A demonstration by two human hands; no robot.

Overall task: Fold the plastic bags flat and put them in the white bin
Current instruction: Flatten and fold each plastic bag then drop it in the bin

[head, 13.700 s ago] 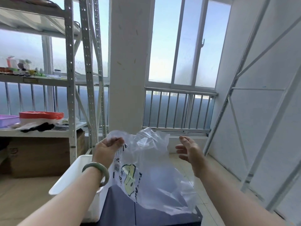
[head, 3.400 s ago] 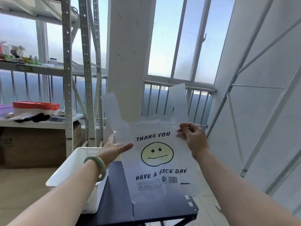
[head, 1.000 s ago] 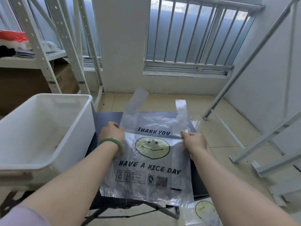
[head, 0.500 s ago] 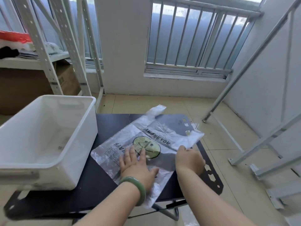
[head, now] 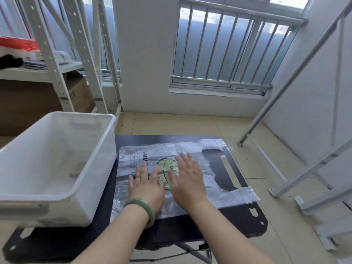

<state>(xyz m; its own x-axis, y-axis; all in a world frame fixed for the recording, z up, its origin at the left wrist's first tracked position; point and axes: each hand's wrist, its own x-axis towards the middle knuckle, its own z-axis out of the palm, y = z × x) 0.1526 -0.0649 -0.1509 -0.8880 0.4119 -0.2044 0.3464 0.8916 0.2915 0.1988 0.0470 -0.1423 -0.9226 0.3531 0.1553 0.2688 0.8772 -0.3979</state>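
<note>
A clear plastic bag (head: 192, 151) with a yellow smiley print lies spread out sideways on the black folding table (head: 236, 223), its two handles pointing right. My left hand (head: 146, 184), with a green bangle on the wrist, presses flat on the bag's middle with straight fingers. My right hand (head: 187, 180) lies flat beside it, partly over the smiley. The white bin (head: 91, 187) stands on the table's left side, right next to the bag's bottom edge; something faint lies on its floor.
White metal shelving (head: 51, 60) stands behind the bin, with cardboard boxes (head: 78, 96) under it. A slanted metal frame (head: 297, 77) stands at the right on the tiled floor. A barred window (head: 224, 50) fills the wall ahead.
The bag has been turned and smoothed out flat on the table. Both hands have opened and now lie side by side on its middle; the right hand no longer holds the bag's edge.
</note>
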